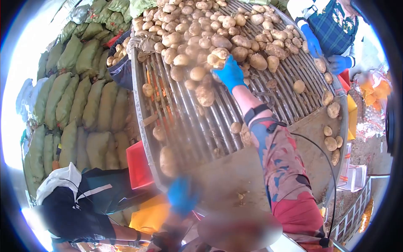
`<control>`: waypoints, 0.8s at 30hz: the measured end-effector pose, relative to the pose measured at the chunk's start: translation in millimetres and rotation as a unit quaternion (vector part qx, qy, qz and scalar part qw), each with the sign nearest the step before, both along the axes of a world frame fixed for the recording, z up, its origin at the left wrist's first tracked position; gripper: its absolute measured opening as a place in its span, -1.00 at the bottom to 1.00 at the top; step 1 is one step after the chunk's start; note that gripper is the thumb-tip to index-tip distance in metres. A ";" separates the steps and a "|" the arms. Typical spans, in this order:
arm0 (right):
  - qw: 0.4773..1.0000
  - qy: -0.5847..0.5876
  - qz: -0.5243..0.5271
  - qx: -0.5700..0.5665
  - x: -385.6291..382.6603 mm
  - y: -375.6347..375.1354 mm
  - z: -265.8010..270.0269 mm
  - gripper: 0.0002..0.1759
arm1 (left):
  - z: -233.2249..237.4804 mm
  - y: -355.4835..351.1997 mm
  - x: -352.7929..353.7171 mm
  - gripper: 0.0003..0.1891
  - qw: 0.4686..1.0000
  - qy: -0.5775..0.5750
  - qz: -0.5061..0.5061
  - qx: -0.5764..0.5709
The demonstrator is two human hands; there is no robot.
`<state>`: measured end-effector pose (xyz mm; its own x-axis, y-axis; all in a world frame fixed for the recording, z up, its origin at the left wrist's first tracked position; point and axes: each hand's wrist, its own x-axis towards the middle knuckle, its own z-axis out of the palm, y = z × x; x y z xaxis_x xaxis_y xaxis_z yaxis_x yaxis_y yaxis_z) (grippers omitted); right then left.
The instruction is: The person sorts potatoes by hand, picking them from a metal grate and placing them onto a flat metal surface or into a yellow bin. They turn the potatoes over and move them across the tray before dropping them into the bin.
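My right hand (230, 74), in a blue glove, reaches over the slatted metal table (210, 124) into the heap of potatoes (197, 31). Its fingers are closed against a pale, knobbly potato (217, 58) at the edge of the heap. My left hand (182, 195), also gloved in blue, is smeared by motion near the table's front left edge. Whether it holds anything cannot be seen. Just beyond it lies a large blurred potato (168, 161). A dirt-covered potato (205, 95) rests on the slats below my right hand.
Stacked green sacks (71, 98) fill the left side. A red bin (139, 165) and a yellow container (147, 214) stand by the left edge. One co-worker (79, 210) is at lower left; another's blue-gloved hand (311, 41) is at the right rim. A black cable (325, 155) crosses the table.
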<state>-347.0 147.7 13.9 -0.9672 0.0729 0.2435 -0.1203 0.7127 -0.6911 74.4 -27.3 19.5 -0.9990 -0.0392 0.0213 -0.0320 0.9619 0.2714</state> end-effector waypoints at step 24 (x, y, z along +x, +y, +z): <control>0.439 -0.232 0.217 -0.841 316.7 134.0 67.7 -0.44 | -5.2 4.2 7.6 -0.54 0.998 0.027 0.006 -0.055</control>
